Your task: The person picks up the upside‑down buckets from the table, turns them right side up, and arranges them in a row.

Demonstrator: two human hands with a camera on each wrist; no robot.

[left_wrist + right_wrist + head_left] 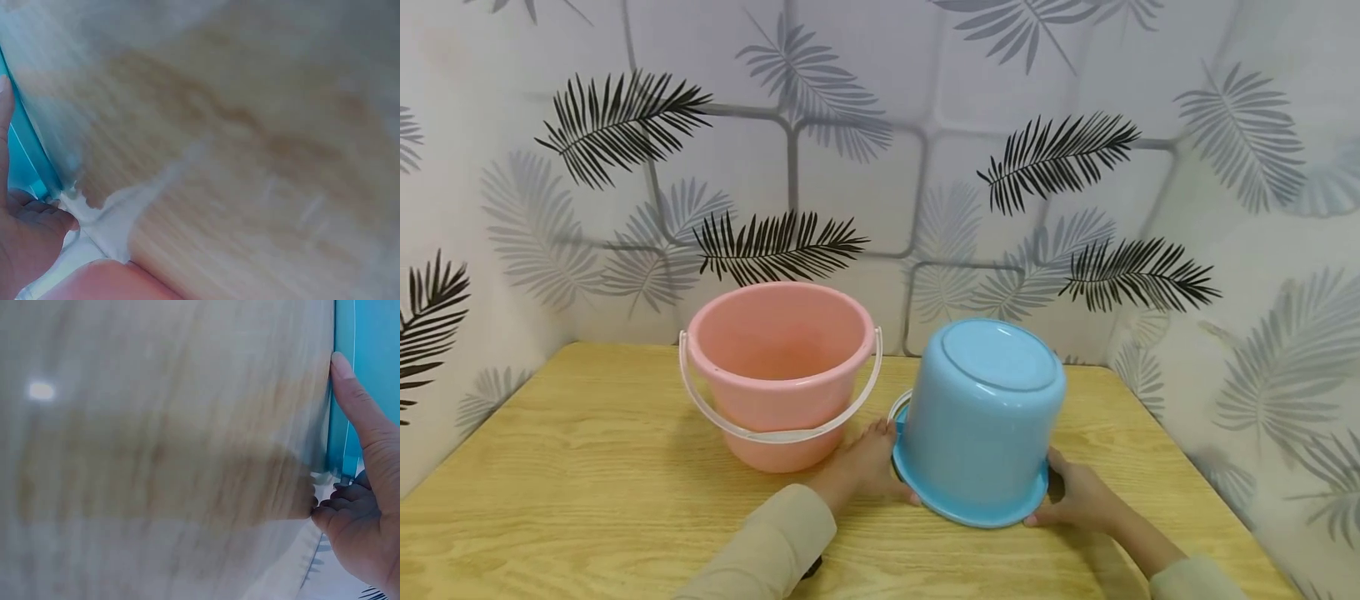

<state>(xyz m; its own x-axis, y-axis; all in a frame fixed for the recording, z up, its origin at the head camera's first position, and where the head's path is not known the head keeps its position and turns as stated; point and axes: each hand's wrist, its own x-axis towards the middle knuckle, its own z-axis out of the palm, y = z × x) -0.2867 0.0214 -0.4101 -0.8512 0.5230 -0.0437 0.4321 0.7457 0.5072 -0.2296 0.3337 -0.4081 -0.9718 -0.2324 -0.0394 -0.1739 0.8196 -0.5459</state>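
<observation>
A light blue bucket [981, 425] is upside down at the right of the table in the head view, its base up and leaning slightly. Both hands hold it by the rim, low over the wood. At its left side my left hand [872, 467] has the thumb in front and the fingers round the side, beside a bit of white handle [898, 403]. My right hand [1075, 496] grips the opposite side of the rim. In the wrist views, thumb and fingers of the left hand [28, 240] and right hand [372, 494] lie along the blue rim. The bucket's inside is hidden.
A pink bucket [782, 408] stands upright just left of the blue one, its white handle [790, 436] hanging down in front. The wooden table [587, 500] reaches back to a wall [865, 192] with a leaf pattern, which also closes in on both sides.
</observation>
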